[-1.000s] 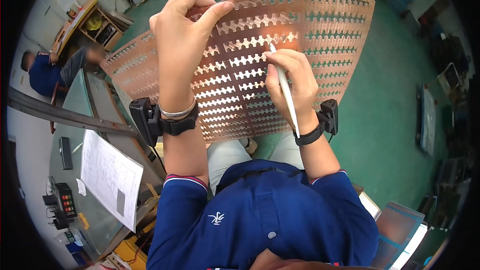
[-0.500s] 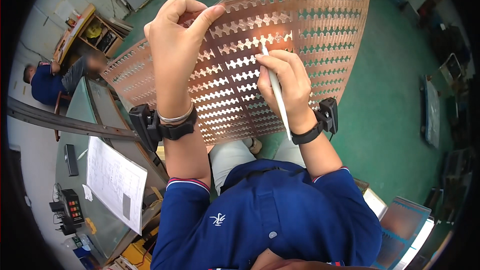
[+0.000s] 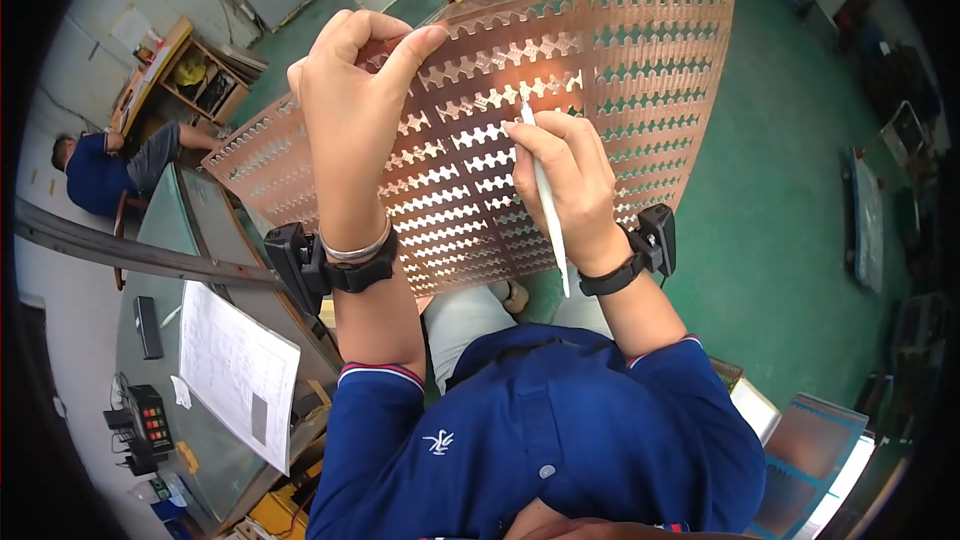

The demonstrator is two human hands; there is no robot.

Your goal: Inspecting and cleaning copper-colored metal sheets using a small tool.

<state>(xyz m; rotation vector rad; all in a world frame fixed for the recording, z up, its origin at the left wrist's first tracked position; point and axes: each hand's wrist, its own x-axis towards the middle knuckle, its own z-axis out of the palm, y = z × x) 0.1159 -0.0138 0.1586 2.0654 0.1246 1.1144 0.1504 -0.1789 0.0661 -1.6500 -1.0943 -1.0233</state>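
Observation:
A large copper-coloured sheet [image 3: 590, 70] with rows of toothed cut-outs is tilted up in front of me. My left hand [image 3: 352, 105] pinches its upper edge between thumb and fingers. Closed around a slim white pen-shaped tool [image 3: 550, 220], my right hand [image 3: 570, 170] is at the middle of the sheet. The tool's narrow tip points up at one of the upper rows of cut-outs. Whether the tip touches the metal I cannot tell. Both wrists wear black strapped devices.
At the left stands a glass-topped table [image 3: 150, 325] with a printed paper sheet [image 3: 235, 370] and a black power strip box [image 3: 150, 415]. A dark metal bar [image 3: 130, 245] crosses there. Another person [image 3: 100, 175] sits beyond. Framed panels [image 3: 815, 450] lean at the lower right.
The tool's tip and my right hand have shifted slightly down and left over the sheet. My left hand keeps its pinch, and the sheet's top edge sits slightly lower in view.

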